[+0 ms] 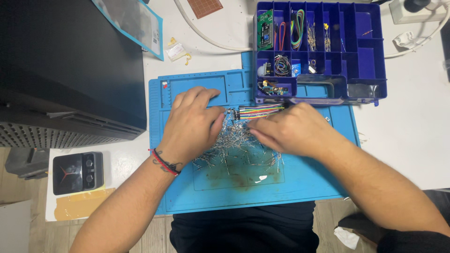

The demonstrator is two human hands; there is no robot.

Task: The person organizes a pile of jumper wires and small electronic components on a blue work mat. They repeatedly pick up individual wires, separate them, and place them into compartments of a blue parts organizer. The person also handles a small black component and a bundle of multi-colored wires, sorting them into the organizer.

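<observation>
Head view
Left hand (190, 125): palm down on the blue mat (300, 182), fingers curled loosely at the edge of the pile of thin metal-legged parts (234, 145); whether it grips anything, I cannot tell.
Right hand (295, 130): fingers pressed into the pile; grip hidden.
Ribbon of coloured jumper wires (260, 110): lies between the hands.
Blue compartment box (365, 61): on the white desk (412, 136), overlapping the mat's far edge.

An electronics hobby bench: blue soldering mat (300, 185), compartment box (361, 51) of jumper wires (297, 28), loose resistors (234, 145)
</observation>
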